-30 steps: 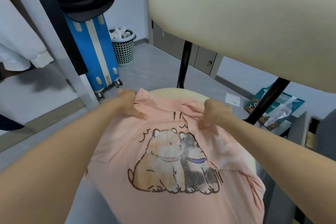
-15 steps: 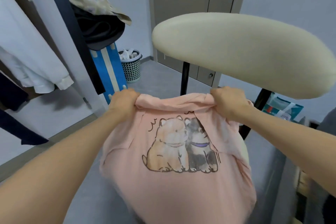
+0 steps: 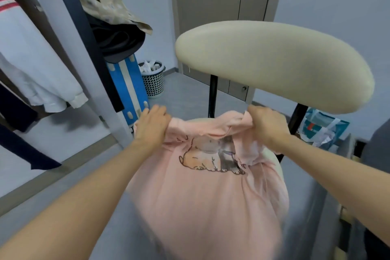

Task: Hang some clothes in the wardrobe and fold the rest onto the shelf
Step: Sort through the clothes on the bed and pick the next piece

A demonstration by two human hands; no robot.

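Note:
A pink T-shirt [image 3: 202, 196] with a print of two cartoon dogs hangs over the seat of a cream chair [image 3: 274, 63]. My left hand [image 3: 152, 124] grips the shirt's top edge at its left corner. My right hand [image 3: 267, 124] grips the same edge at the right corner, and the cloth bunches between the two. The top edge is folded over the upper part of the print. The wardrobe [image 3: 69, 48] stands open at the left with a white garment [image 3: 40, 74] and dark clothes hanging inside.
A blue suitcase [image 3: 128, 88] leans by the wardrobe's post with dark and beige clothes [image 3: 109, 17] piled on top. A mesh waste basket [image 3: 153, 79] sits behind it. A grey door [image 3: 221, 17] is at the back. A teal bag [image 3: 322, 126] lies on the floor at the right.
Both hands took hold of the shirt's top edge and raised it off the chair seat. The edge has folded down over the print. The view has tilted upward.

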